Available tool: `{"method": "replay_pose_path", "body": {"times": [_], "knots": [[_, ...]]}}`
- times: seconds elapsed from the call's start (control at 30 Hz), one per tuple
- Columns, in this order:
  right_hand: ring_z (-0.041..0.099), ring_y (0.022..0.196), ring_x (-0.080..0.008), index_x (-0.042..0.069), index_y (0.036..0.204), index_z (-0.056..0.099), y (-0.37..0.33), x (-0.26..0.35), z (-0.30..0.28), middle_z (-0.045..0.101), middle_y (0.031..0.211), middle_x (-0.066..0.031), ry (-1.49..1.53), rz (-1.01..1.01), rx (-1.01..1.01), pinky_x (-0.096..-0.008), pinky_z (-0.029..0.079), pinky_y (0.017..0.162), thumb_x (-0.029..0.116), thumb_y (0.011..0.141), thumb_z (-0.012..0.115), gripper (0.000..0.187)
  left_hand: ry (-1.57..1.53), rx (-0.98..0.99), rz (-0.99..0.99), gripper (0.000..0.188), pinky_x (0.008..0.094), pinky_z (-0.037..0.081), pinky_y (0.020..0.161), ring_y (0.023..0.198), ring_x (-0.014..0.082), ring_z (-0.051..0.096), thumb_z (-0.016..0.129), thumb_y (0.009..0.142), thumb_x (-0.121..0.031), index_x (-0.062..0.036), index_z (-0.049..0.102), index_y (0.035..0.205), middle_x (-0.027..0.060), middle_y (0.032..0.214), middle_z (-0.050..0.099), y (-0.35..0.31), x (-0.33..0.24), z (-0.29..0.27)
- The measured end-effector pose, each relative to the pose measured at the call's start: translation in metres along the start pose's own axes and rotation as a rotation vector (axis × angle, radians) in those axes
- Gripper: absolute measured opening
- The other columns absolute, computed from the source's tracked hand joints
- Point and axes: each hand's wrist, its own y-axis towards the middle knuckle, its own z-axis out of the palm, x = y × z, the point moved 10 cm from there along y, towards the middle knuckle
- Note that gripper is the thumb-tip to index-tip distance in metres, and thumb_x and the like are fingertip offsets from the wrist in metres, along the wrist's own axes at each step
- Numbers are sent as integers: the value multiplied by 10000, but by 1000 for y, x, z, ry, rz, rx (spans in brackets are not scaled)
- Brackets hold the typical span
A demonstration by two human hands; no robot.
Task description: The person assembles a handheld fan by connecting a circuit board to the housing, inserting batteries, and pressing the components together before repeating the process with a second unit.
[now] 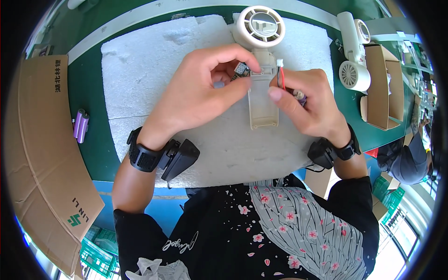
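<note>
I wear a black short-sleeved shirt [261,233] printed with pink blossoms, a pale grey ribbed pattern and white script. Both hands are bare. A black strap [142,156] circles my left wrist and carries a black wedge-shaped box [181,157]. A similar black band [347,148] with a small black unit [321,153] sits on my right wrist.

Green table [93,100], white foam sheet [140,60], bright daylight.

White foam sheet [154,60] covering dark green table [91,88]. Cream-white handheld fan [259,51] showing red and black wires [281,79] at 3 o'clock. Purple battery pair [80,125] lying at 9 o'clock. Brown cardboard [42,154] beyond. Black shirt [261,228] showing pink blossom pattern at 6 o'clock.
</note>
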Motion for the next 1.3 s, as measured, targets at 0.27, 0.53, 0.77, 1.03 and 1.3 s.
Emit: {"method": "replay_pose_path", "body": {"times": [0.27, 0.53, 0.77, 1.03, 1.3], "knots": [[468, 420, -256, 19, 692, 568, -2, 12, 9, 492, 535, -86, -158, -211, -2, -321, 344, 418, 23, 776, 643, 113, 88, 41, 130, 166, 235, 484, 745, 918, 96, 569, 624, 886, 0, -2, 646, 1050, 49, 1061, 613, 1, -17, 5], [494, 456, -226, 8, 722, 592, -2, 5, 5, 512, 567, -87, -124, -148, 18, -305, 357, 445, 24, 799, 645, 94, 23, -53, 87, 134, 228, 483, 700, 814, 93, 590, 682, 890, -90, -2, 677, 990, 36, 923, 643, 2, -6, -2], [548, 595, -146, -8, 915, 685, -3, 4, -14, 598, 725, -79, -192, -151, -237, -262, 393, 520, 61, 857, 683, 90, -130, -117, 4, 199, 216, 479, 604, 671, 73, 590, 722, 874, -171, 5, 693, 961, 33, 797, 670, 3, 4, -8], [556, 613, -147, 19, 959, 716, 1, -1, -10, 620, 766, -78, -199, -140, -254, -252, 419, 543, 40, 846, 692, 117, -113, -70, -26, 192, 212, 494, 649, 727, 74, 613, 719, 858, -93, 6, 689, 1021, 30, 848, 676, 2, 5, -10], [550, 607, -156, 13, 912, 720, -2, 5, -5, 614, 760, -74, -124, -222, -189, -261, 414, 533, 37, 819, 718, 96, -197, 42, -37, 279, 221, 513, 734, 830, 80, 627, 688, 826, 31, -1, 664, 1103, 37, 940, 673, 3, 3, -4]]}}
